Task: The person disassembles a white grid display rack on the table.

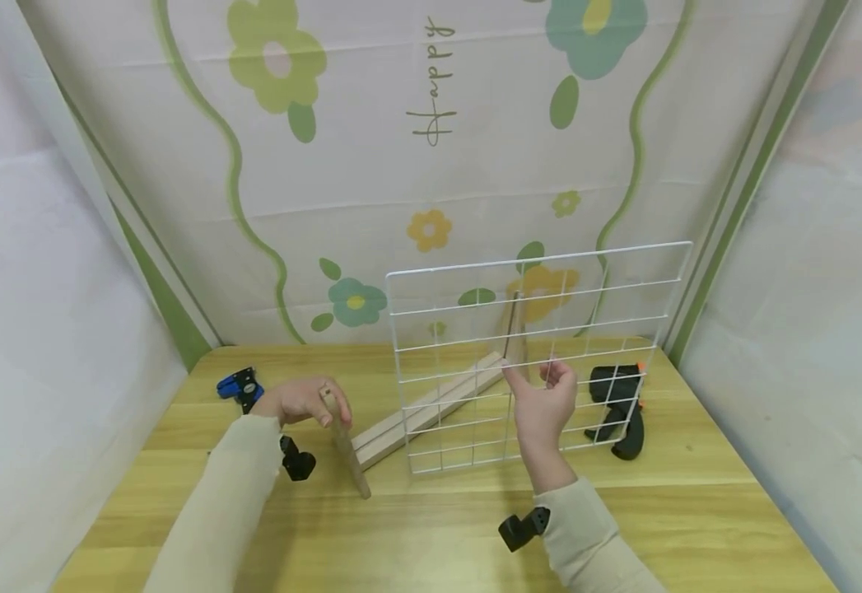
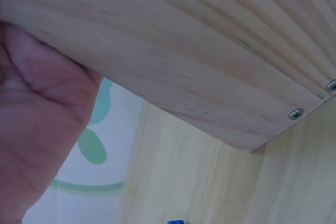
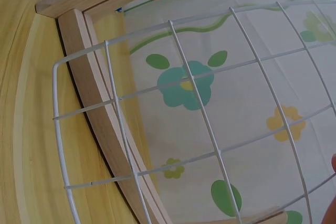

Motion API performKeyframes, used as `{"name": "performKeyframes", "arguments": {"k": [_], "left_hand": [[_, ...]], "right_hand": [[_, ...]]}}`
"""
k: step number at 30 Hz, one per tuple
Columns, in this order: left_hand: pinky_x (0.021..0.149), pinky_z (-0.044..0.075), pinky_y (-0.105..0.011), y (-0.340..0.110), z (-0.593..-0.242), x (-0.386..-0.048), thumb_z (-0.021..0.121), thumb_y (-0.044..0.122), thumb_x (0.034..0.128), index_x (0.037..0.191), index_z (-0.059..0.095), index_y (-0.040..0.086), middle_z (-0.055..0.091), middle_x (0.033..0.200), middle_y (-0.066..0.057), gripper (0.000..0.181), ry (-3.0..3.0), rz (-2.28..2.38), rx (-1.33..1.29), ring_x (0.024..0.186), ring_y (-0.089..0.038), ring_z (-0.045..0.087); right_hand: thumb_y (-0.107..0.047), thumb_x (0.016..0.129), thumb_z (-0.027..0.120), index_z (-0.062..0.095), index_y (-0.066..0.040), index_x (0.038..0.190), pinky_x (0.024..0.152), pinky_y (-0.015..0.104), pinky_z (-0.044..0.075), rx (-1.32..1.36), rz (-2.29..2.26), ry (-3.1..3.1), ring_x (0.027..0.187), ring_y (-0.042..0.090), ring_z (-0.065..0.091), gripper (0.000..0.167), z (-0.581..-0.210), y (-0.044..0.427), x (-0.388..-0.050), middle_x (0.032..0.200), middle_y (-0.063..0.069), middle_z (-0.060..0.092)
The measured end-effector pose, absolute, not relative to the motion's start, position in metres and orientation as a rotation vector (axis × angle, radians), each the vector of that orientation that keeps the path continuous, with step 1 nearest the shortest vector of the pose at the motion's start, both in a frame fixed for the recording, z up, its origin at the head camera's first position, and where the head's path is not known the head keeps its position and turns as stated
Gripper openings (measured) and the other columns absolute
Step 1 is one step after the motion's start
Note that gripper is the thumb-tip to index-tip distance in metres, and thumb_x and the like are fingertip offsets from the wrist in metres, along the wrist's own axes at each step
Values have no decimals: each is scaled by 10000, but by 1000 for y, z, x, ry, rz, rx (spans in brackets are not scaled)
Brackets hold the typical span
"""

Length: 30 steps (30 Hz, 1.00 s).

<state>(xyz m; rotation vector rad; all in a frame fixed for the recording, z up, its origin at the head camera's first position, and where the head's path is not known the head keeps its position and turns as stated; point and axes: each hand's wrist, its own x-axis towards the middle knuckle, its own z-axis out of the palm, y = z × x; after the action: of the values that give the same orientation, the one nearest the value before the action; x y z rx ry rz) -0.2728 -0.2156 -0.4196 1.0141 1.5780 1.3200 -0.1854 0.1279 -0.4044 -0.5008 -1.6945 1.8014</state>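
Left hand (image 1: 305, 401) grips U-shaped pale-wood frame (image 1: 347, 451); right hand (image 1: 545, 412) holds rectangular white wire grid (image 1: 542, 331). Likely aligning; next needs squaring up.

The grid (image 1: 534, 333) is partly before the frame (image 1: 427, 417), hand tool (image 1: 240, 385) left, power tool (image 1: 616, 385) right, on the table (image 1: 416, 535).

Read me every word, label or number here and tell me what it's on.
"Happy", in script turned sideways, on the floral backdrop.
No lettering visible on the white wire grid or wooden frame.
Any marks on the black-orange tool or blue-black tool: too small to read.
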Motion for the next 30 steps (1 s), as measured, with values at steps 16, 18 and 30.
{"name": "performKeyframes", "arguments": {"k": [16, 18, 30], "left_hand": [[736, 468, -248, -222, -429, -248, 681, 237, 839, 926, 732, 225, 705, 909, 85, 101, 1574, 1502, 1078, 793, -56, 605], [738, 472, -253, -223, -429, -245, 678, 239, 844, 928, 731, 222, 706, 906, 79, 101, 1578, 1528, 1086, 803, -68, 611], [770, 483, -281, -229, -434, -223, 673, 244, 846, 901, 729, 216, 705, 895, 80, 83, 1698, 1619, 1047, 835, -88, 631]], "right_hand": [[-80, 674, 813, 429, -17, 1087, 1002, 342, 332, -469, 1797, -1648, 1025, 164, 420, 567, -400, 125, -182, 1061, 82, 455], [-82, 672, 814, 429, -20, 1074, 1011, 341, 330, -469, 1807, -1647, 1031, 166, 423, 559, -399, 123, -180, 1057, 76, 453], [-122, 670, 822, 434, -20, 1062, 1026, 365, 331, -502, 1844, -1668, 1055, 199, 438, 561, -400, 111, -171, 1062, 74, 465]]}}
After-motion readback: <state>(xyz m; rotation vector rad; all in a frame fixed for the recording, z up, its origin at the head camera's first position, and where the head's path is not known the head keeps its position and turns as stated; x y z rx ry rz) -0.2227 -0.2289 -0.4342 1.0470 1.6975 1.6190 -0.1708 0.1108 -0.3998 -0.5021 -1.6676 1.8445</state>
